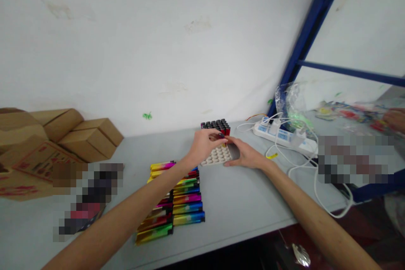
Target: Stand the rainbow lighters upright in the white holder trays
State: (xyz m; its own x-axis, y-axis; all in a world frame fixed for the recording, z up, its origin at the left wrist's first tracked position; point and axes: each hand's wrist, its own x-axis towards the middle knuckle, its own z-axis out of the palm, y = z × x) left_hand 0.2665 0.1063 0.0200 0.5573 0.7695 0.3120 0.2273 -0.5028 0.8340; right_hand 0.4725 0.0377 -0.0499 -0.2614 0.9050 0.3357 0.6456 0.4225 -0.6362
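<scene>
A white tray with rows of round holes point(215, 157) lies on the grey table near the wall. My left hand point(204, 145) is above its far side, fingers pinched on a lighter point(223, 145) that shows a dark end and a bit of yellow; the fingers hide most of it. Wrapped round the tray's right end, my right hand point(245, 155) grips it by thumb and fingers. Right behind the tray, several black-topped lighters point(216, 125), some red, stand packed upright. Shiny multicoloured lighters point(188, 207) lie in two columns nearer me, partly under my left forearm.
Cardboard boxes point(87, 141) are piled at the left. On the right, a white power strip point(284, 135) trails loose cables beside a blue metal frame point(299, 50). Beyond the frame, another person's hand point(394, 119) is near small colourful items. Some patches are pixelated.
</scene>
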